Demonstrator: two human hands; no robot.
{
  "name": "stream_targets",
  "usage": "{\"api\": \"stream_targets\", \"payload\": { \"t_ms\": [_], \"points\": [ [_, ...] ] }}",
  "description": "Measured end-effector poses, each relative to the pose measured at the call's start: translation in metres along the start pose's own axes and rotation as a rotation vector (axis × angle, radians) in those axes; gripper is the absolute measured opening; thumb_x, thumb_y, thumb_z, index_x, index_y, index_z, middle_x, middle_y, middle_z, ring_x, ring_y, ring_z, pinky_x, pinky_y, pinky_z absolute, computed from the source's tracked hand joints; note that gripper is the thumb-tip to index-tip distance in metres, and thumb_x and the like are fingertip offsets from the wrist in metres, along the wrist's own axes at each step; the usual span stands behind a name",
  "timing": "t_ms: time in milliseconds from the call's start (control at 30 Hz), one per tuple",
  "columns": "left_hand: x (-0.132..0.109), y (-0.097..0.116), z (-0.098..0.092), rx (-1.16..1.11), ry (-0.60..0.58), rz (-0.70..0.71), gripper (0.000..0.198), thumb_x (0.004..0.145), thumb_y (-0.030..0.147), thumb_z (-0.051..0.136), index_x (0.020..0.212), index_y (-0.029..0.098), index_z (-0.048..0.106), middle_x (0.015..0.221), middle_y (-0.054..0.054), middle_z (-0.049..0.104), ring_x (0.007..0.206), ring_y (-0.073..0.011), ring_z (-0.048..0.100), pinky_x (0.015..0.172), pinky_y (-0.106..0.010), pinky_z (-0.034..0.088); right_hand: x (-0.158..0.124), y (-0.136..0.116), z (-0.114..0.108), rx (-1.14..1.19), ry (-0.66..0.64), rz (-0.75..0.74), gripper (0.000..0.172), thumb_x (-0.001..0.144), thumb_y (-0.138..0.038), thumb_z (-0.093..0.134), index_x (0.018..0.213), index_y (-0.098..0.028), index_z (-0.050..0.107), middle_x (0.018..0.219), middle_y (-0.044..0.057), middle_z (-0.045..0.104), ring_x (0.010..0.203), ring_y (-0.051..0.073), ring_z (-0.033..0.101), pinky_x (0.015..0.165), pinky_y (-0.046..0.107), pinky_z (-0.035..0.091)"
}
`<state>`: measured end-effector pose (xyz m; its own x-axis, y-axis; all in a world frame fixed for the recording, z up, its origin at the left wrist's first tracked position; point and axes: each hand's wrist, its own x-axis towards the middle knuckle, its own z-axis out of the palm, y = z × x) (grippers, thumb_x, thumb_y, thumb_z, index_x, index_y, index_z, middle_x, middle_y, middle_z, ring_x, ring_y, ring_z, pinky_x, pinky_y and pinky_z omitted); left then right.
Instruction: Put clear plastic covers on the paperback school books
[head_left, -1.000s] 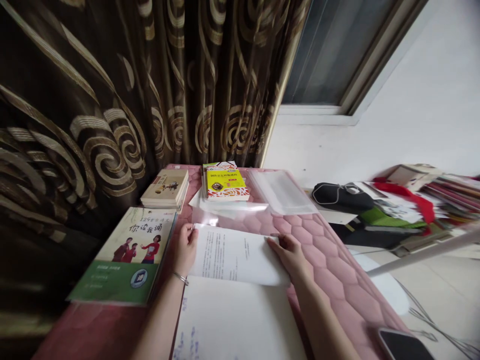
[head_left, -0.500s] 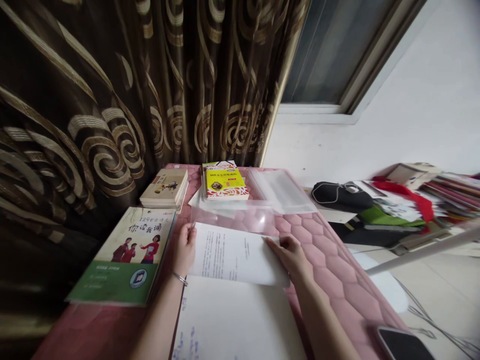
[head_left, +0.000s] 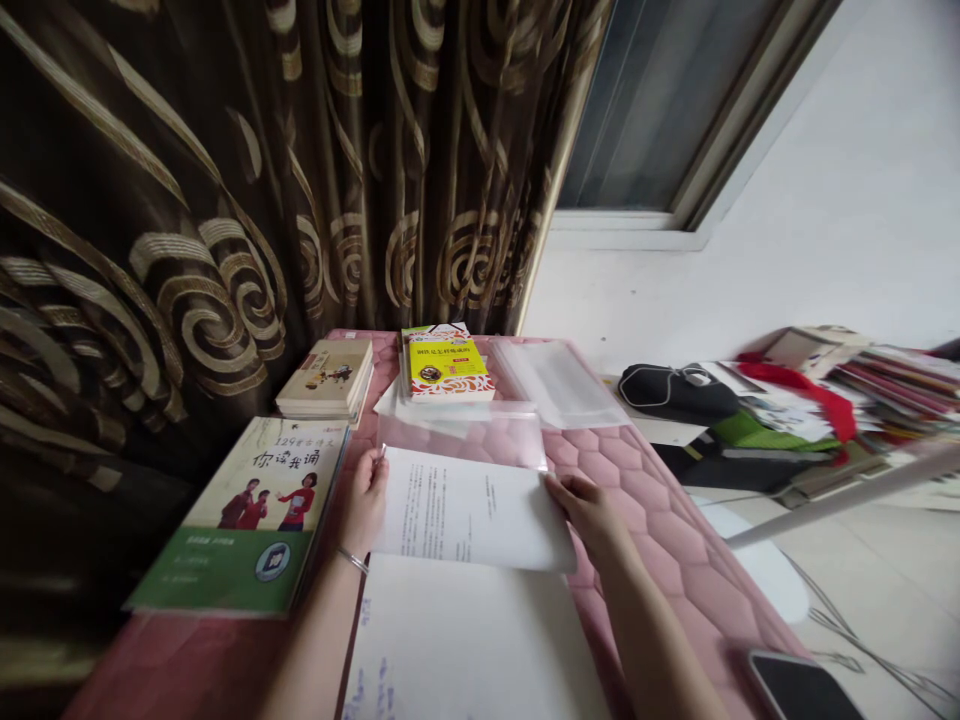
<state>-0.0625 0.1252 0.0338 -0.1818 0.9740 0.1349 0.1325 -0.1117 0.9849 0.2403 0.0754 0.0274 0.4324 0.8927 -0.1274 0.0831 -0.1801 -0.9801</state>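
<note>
An open book (head_left: 469, 515) lies crosswise in front of me, its far page printed and its near page mostly blank with blue handwriting along the left. Beyond the far page sticks out a clear plastic book cover (head_left: 480, 432). My left hand (head_left: 365, 500), a bracelet on its wrist, pinches the far page's left edge near the corner, with the plastic there too. At the right edge, my right hand (head_left: 589, 512) has the page side between thumb and fingers; its lower fingers are partly hidden. How far the plastic reaches under the book cannot be seen.
A green and white book (head_left: 232, 520) lies to the left, with a stack of tan books (head_left: 326, 378) behind it. Farther back are a yellow-covered book (head_left: 448, 365) and clear plastic sleeves (head_left: 559, 383). A phone (head_left: 801, 685) rests at the front right of the pink padded tabletop (head_left: 660, 530).
My right hand has slid slightly outward to the page's right edge. The clear cover's far right corner now shows more distinctly. My left hand keeps its pinch.
</note>
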Motion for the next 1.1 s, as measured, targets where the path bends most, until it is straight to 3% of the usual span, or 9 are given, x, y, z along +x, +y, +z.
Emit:
{"api": "stream_targets", "payload": {
  "t_ms": [267, 467, 700, 933, 1100],
  "points": [
    [-0.004, 0.006, -0.003, -0.157, -0.162, -0.016, 0.036, 0.075, 0.051, 0.062, 0.091, 0.019, 0.055, 0.072, 0.002, 0.06, 0.067, -0.0159, 0.057, 0.065, -0.027, 0.045, -0.006, -0.007, 0.008, 0.414, -0.03, 0.172, 0.044, 0.044, -0.047, 0.086, 0.058, -0.02, 0.055, 0.051, -0.004, 0.054, 0.049, 0.011, 0.046, 0.044, 0.023, 0.034],
    [-0.002, 0.005, -0.002, -0.143, -0.153, 0.012, 0.038, 0.075, 0.049, 0.062, 0.096, 0.018, 0.055, 0.08, -0.001, 0.065, 0.073, -0.0179, 0.061, 0.07, -0.029, 0.047, -0.008, -0.011, 0.013, 0.514, 0.005, 0.246, 0.047, 0.039, -0.034, 0.088, 0.07, -0.022, 0.055, 0.056, -0.004, 0.061, 0.049, 0.014, 0.053, 0.045, 0.025, 0.04],
    [0.0, 0.0, -0.003, 0.032, -0.019, 0.082, 0.033, 0.075, 0.042, 0.06, 0.098, 0.019, 0.056, 0.089, -0.004, 0.066, 0.082, -0.0202, 0.062, 0.074, -0.031, 0.049, -0.007, -0.009, 0.014, 0.403, 0.0, 0.132, 0.046, 0.045, -0.045, 0.083, 0.071, -0.023, 0.051, 0.061, -0.003, 0.059, 0.053, 0.016, 0.054, 0.05, 0.028, 0.042],
    [0.0, 0.0, -0.002, 0.044, -0.04, 0.097, 0.032, 0.077, 0.041, 0.056, 0.1, 0.018, 0.054, 0.092, -0.006, 0.065, 0.085, -0.0201, 0.063, 0.074, -0.03, 0.05, -0.007, -0.01, 0.016, 0.353, 0.005, 0.106, 0.051, 0.043, -0.05, 0.082, 0.069, -0.023, 0.048, 0.06, -0.003, 0.057, 0.053, 0.016, 0.052, 0.05, 0.028, 0.041],
    [0.0, -0.001, -0.001, 0.036, -0.061, 0.081, 0.035, 0.078, 0.044, 0.055, 0.102, 0.018, 0.052, 0.1, -0.01, 0.065, 0.091, -0.0222, 0.064, 0.077, -0.033, 0.05, -0.007, -0.013, 0.005, 0.272, 0.001, 0.102, 0.049, 0.043, -0.048, 0.084, 0.071, -0.02, 0.055, 0.061, -0.003, 0.058, 0.056, 0.013, 0.051, 0.051, 0.025, 0.039]
  ]
}}
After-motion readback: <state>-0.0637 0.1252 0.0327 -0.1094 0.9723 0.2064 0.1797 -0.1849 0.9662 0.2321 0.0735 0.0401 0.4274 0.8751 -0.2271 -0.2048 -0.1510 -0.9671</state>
